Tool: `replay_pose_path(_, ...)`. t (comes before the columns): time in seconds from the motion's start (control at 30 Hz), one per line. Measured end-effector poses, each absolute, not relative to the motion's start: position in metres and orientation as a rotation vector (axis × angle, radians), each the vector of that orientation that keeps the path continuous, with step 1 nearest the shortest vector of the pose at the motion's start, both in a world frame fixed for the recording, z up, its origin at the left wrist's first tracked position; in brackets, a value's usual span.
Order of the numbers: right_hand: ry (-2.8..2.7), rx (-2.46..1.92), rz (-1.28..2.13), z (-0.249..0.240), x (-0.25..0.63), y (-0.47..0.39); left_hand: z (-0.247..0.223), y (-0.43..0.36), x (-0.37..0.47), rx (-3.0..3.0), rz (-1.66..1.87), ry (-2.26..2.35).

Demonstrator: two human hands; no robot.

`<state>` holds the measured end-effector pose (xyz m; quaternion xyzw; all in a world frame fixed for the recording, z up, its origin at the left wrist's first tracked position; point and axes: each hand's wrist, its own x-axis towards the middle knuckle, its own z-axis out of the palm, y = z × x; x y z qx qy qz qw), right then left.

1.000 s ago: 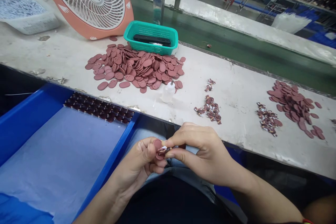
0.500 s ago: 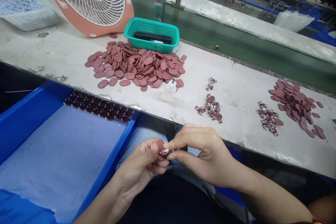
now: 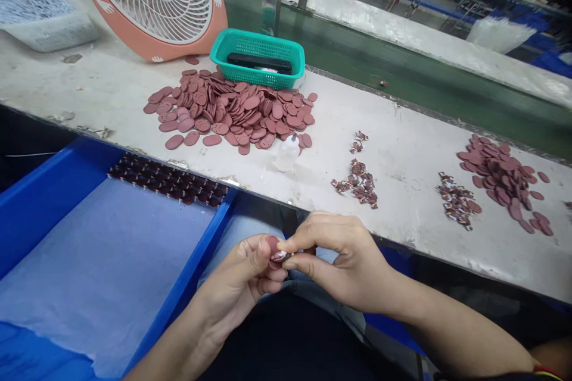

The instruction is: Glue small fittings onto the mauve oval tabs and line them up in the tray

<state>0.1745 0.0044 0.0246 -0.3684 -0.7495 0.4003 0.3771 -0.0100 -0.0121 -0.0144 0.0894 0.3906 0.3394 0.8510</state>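
Note:
In front of my lap, both hands meet over small parts. My left hand [image 3: 254, 268] is closed on a reddish-brown oval disc [image 3: 272, 243], held between thumb and fingers. With thumb and forefinger, my right hand [image 3: 335, 253] pinches a small brown-and-white piece [image 3: 281, 256] against the disc; the fingertips partly hide it. A large pile of similar oval discs [image 3: 250, 110] lies on the worktable [image 3: 322, 178]. Several small brown-and-white pieces [image 3: 360, 178] are heaped to its right. A small white squeeze bottle [image 3: 288, 155] stands upright at the front of the pile.
A blue tray [image 3: 179, 292] at my left holds a sheet and rows of dark parts [image 3: 167, 180]. Behind the pile are a teal basket [image 3: 258, 76] and an orange fan [image 3: 156, 47]. Another disc pile [image 3: 500, 169] lies at right. A green belt [image 3: 348, 47] runs behind.
A small piece on the green belt has shifted slightly right. My hands keep nearly the same hold, with only slight finger movement.

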Motion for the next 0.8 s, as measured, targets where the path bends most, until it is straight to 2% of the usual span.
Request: replay_pose_path(0.8, -1.973, -0.859, 1.015, 0.027, 0.162, 0.006, -0.020, -0.017, -0.026, 0.210, 0.738, 0.786)
